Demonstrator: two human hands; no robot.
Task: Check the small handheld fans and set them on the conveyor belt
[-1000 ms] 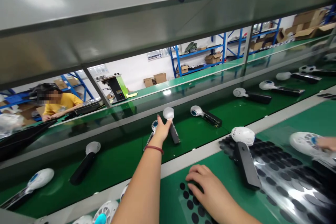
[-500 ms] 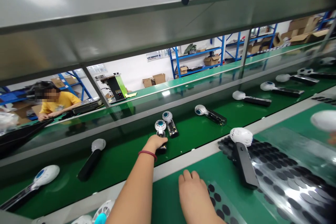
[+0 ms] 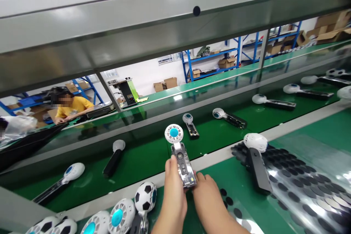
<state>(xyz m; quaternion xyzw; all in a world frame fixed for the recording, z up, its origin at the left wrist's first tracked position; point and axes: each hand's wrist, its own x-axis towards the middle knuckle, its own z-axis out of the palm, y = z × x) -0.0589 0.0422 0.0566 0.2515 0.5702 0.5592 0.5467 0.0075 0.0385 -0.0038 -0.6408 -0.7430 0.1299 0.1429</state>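
A handheld fan (image 3: 183, 164) with a round white head, a blue centre and a clear-and-black handle is raised over the near edge of the green belt. My left hand (image 3: 173, 181) is closed around the left side of its handle. Close to the handle's lower right end is my right hand (image 3: 206, 190), fingers curled and partly hidden; whether it grips the handle is unclear. To the right, a white-headed fan with a dark handle (image 3: 257, 170) lies on sheets of black round stickers (image 3: 307, 186).
More fans lie spaced along the green belt (image 3: 148, 157). Several fans, some football-patterned (image 3: 146, 197), sit at the lower left. A metal beam (image 3: 153, 14) crosses overhead. Across the line, a person in a yellow shirt (image 3: 74, 106) works near shelves (image 3: 211, 58).
My left hand has lifted a fan off the belt and brought it nearer, beside my right hand. The view has shifted, showing more fans at the lower left.
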